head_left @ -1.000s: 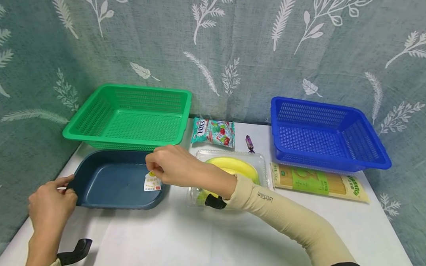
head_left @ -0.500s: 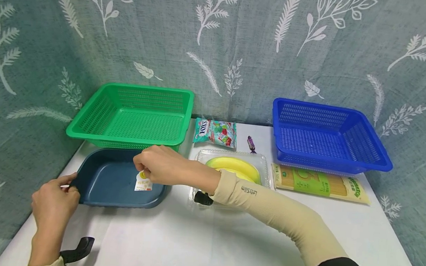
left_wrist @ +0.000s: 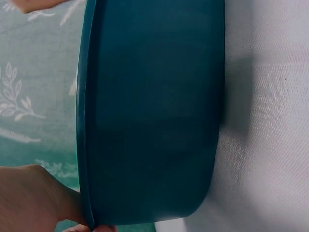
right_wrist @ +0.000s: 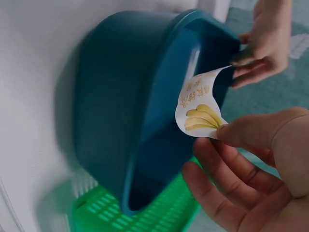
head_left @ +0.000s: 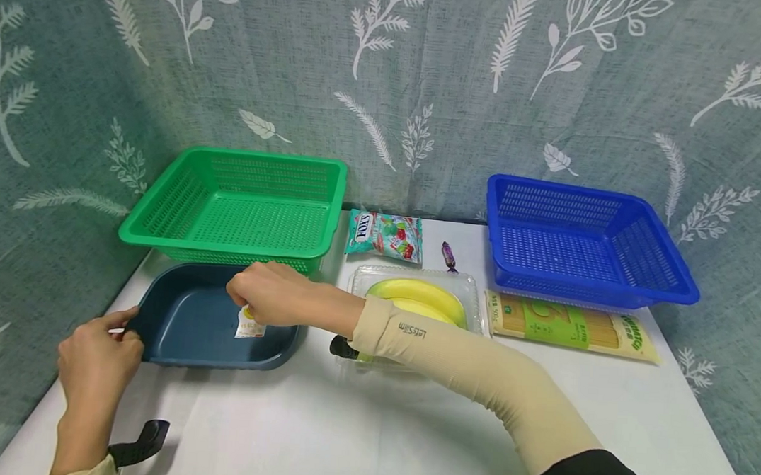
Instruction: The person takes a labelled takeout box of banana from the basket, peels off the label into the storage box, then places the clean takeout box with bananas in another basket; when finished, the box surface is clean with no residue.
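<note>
My right hand (head_left: 270, 293) pinches a small white paper label (right_wrist: 200, 104) by its edge, thumb against fingers. Yellow bananas and gold characters are printed on it. The label hangs above the dark blue plastic basin (head_left: 204, 329), within its rim in the head view. At the basin's left end, my left hand (head_left: 97, 356) grips the rim between thumb and fingers; the left wrist view shows the thumb and a fingertip (left_wrist: 104, 228) at that rim. Under the right forearm, partly hidden, lies a clear plastic box (head_left: 470, 291) with bananas (head_left: 419, 296) in it.
Behind the basin stands a green basket (head_left: 253, 225); a blue basket (head_left: 559, 245) is at back right. Between them lie a FOX'S candy bag (head_left: 385, 236) and a purple wrapped candy (head_left: 448, 256). A noodle packet (head_left: 571, 327) rests before the blue basket. Patterned cloth encloses the table.
My right hand has moved left with the label, from near the basin's right end toward its middle. The left hand keeps its grip on the rim.
</note>
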Action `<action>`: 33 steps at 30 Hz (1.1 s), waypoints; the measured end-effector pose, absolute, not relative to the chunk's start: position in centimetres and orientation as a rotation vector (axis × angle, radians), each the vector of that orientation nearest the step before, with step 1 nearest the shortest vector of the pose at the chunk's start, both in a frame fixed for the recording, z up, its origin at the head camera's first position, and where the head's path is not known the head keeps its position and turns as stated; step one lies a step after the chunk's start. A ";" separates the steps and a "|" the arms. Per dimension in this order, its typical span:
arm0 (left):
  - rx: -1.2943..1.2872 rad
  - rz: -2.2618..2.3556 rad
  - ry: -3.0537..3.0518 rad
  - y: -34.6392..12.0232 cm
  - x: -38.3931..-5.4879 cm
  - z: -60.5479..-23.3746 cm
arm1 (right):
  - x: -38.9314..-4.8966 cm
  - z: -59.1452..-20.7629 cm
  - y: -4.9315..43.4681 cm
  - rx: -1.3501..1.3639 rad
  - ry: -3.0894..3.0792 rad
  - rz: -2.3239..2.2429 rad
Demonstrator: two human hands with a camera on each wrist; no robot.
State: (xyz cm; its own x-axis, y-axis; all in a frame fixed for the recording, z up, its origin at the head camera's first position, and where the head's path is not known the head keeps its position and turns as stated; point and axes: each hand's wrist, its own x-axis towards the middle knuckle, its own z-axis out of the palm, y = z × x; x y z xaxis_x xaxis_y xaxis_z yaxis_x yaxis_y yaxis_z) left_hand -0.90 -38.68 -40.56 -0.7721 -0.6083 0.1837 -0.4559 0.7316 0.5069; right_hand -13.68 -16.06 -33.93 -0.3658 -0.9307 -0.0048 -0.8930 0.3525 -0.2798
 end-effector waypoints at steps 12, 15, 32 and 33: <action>0.820 -0.619 -2.587 -38.7 -0.9 -40.9 | -14.3 -35.3 -17.5 -1.594 2.468 -0.179; 0.820 -0.622 -2.586 -38.6 -0.9 -40.9 | -14.0 -35.6 -17.9 -1.588 2.468 -0.120; 0.828 -0.625 -2.581 -38.6 -1.0 -40.9 | -14.8 -36.0 -18.0 -1.559 2.506 -0.107; 0.835 -0.630 -2.580 -38.6 -1.0 -40.9 | -14.9 -35.9 -17.9 -1.561 2.508 -0.122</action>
State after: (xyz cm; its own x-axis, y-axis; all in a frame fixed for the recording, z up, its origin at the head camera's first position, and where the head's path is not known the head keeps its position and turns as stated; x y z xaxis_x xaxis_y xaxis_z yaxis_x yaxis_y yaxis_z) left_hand -0.99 -38.57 -40.86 -0.7627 -0.6174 0.1930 -0.4591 0.7268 0.5108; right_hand -14.91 -17.89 -35.91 -0.4302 -0.8956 -0.1132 -0.8804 0.4439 -0.1666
